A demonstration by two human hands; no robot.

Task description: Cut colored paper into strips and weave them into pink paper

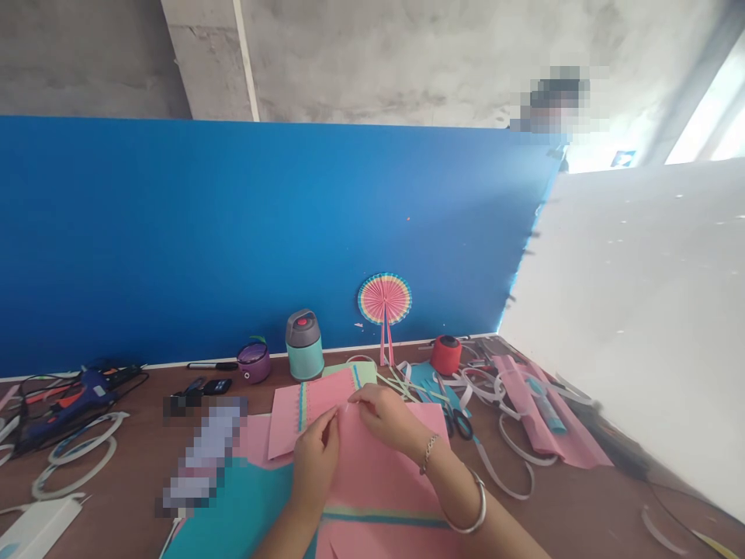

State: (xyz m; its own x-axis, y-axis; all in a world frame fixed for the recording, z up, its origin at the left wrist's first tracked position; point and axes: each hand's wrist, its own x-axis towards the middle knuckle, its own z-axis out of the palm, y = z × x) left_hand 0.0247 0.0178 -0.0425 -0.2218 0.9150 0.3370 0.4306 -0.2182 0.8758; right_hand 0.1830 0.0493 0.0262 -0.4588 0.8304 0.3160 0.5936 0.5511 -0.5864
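Note:
A pink sheet of paper lies in front of me, with yellow and blue strips across its lower part. At its far edge my left hand pinches the paper between thumb and fingers. Close beside it my right hand, a bracelet and a bangle on its arm, has its fingertips closed on the same edge. Just beyond my hands lies another pink piece with blue and yellow strips. Teal paper shows under my left forearm. Exactly what lies between my fingertips is too small to make out.
A round pink paper fan stands against the blue partition. Near it are a teal flask, a purple cup and a red container. Scissors and paper strips lie right; a glue gun lies left.

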